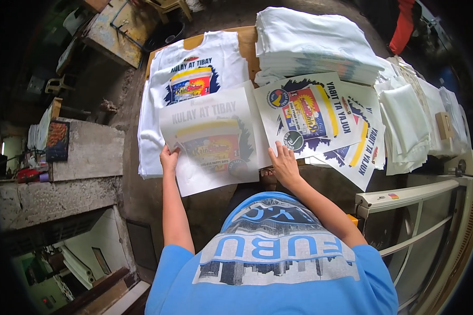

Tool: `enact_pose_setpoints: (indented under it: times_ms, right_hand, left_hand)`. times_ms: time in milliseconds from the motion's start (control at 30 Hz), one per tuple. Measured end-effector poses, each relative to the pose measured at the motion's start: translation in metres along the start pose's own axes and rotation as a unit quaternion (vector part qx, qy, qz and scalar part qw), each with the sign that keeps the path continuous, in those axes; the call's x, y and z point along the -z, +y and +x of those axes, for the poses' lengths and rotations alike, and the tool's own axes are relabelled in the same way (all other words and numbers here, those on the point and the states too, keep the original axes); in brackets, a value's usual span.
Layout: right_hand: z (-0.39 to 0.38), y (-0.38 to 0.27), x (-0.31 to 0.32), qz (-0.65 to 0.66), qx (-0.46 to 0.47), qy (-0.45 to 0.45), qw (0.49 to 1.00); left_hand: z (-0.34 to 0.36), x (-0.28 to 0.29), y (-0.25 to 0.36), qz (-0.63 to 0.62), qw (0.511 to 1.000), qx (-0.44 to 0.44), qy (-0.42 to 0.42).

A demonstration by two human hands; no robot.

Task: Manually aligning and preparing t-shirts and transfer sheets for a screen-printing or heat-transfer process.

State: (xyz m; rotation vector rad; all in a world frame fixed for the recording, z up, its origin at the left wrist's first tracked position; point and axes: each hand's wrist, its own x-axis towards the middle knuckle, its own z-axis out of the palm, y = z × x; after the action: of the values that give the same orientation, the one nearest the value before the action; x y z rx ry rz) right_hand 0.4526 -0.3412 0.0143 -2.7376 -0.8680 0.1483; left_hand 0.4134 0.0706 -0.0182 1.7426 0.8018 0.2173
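My left hand (170, 158) pinches the left edge of a printed transfer sheet (202, 176). The sheet is whitish, and a paint-bucket design shows faintly through it. It slants over the lower part of a white sleeveless shirt (151, 128), whose chest bears the same design in full colour. Beside the sheet's right edge is my right hand (285, 167), fingers stretched and apart at the lower corner of a pile of colourful printed sheets (307, 113). Those sheets carry mirrored lettering and lie fanned out. The right thumb is mostly hidden.
Folded white shirts (310, 39) form a tall stack behind the printed sheets. More white cloth (404, 118) and a small brown box (444, 125) lie at the right. A wooden table (247, 42) supports the shirt. A pale metal-framed cabinet (407, 192) stands close on my right.
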Motion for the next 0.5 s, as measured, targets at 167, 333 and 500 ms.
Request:
enact_pose_setpoints:
  times_ms: [167, 333, 500]
  right_hand:
    - [0.010, 0.015, -0.005, -0.117, -0.009, 0.047, 0.992]
    - [0.031, 0.038, 0.027, 0.008, -0.073, 0.016, 0.997]
    - [0.063, 0.028, 0.108, 0.110, -0.088, 0.178, 0.974]
  left_hand:
    - [0.030, -0.012, -0.028, 0.038, 0.999, -0.002, 0.030]
    - [0.036, -0.029, -0.022, 0.278, 0.936, -0.061, 0.207]
    - [-0.026, -0.093, 0.041, 0.043, 0.995, -0.021, -0.084]
